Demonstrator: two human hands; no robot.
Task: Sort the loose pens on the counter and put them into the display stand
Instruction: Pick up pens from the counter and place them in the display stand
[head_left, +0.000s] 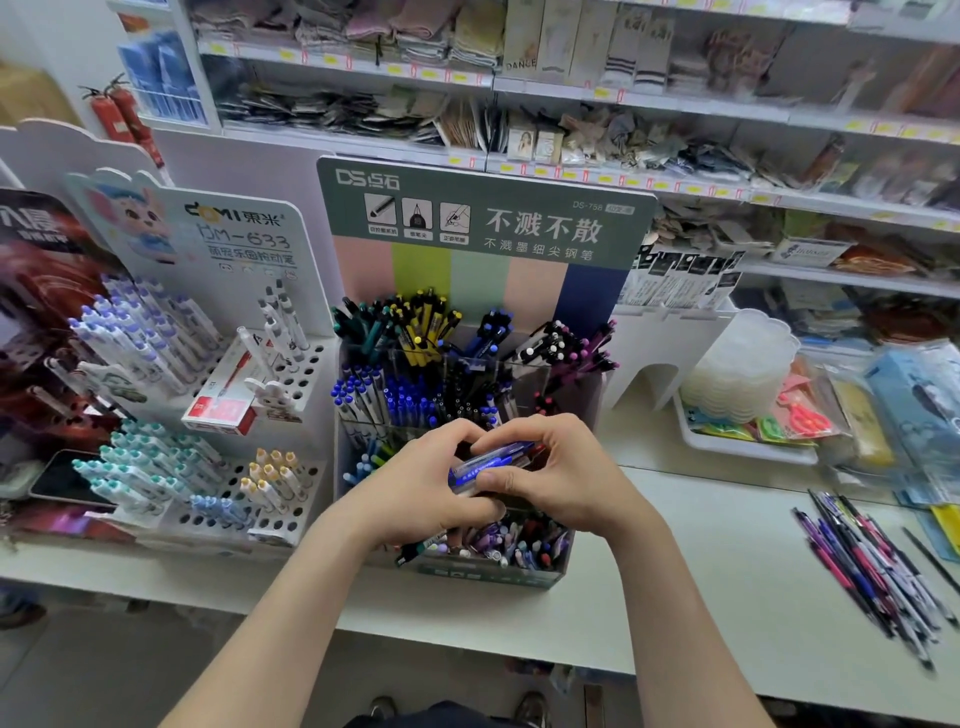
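1. On the tabletop (701, 571), the display stand (483, 280) holds blue, black, yellow and purple pens in clear compartments.
2. Left hand (415, 488) and right hand (550, 467) curl round blue pens (491, 461) over its front rows.
3. Loose pens (872, 566) lie well apart, rightward.

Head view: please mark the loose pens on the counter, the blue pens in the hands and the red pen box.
loose pens (872, 566), head view, middle of the pile.
blue pens (491, 461), head view, middle of the visible barrel.
red pen box (219, 411), head view, its red lower end.
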